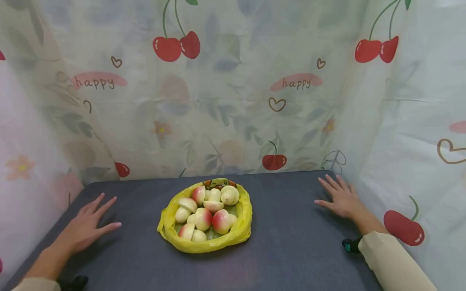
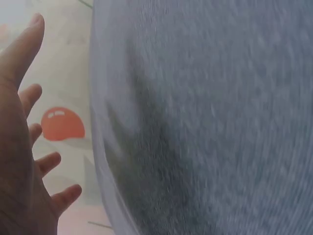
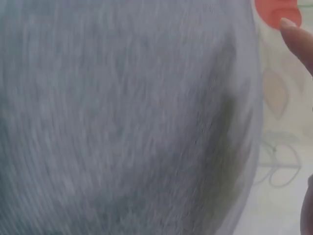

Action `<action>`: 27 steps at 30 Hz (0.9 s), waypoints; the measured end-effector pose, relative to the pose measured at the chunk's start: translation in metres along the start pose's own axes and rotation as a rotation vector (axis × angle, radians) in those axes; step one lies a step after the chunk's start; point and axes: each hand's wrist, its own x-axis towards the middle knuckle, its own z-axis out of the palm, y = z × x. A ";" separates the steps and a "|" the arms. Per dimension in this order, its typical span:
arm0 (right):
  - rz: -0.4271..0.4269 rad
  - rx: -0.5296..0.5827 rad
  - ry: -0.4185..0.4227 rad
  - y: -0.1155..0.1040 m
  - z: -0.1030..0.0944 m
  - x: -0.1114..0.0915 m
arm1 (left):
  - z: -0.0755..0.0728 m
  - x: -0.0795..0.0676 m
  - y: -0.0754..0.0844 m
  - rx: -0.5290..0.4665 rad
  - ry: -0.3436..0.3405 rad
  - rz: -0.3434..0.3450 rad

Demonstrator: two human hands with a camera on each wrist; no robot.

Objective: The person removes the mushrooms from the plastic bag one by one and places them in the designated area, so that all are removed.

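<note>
Several mushroom-shaped pieces [image 1: 203, 218], cream with pink-red patches on some caps, lie in a round container lined with a yellow plastic bag [image 1: 240, 233] at the middle of the table. A brown and green patterned bit shows at its back rim. To the left of it, my left hand [image 1: 81, 230] hovers with spread fingers and holds nothing; the left wrist view shows this hand [image 2: 22, 161] over its shadow. On the far right side, my right hand [image 1: 342, 201] is also spread and holds nothing. Only a fingertip and an edge of the right hand [image 3: 299, 41] appear in the right wrist view.
A dark grey cloth-like table surface [image 1: 291, 238] lies beneath both hands. Hanging sheets [image 1: 233, 101] printed with cherries, hearts and "happy" enclose the back and both sides. Dark straps sit at both wrists, below the cream sleeves [image 1: 393, 258].
</note>
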 end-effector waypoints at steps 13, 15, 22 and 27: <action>-0.160 0.066 0.130 -0.037 0.001 0.013 | -0.005 0.014 0.043 -0.174 0.029 0.021; -0.187 0.078 0.153 -0.042 0.001 0.014 | -0.004 0.016 0.051 -0.209 0.044 0.026; -0.265 0.138 0.204 -0.066 0.001 0.017 | 0.000 0.019 0.079 -0.281 0.106 0.064; -0.313 0.188 0.247 -0.084 0.002 0.018 | 0.003 0.019 0.095 -0.286 0.219 0.123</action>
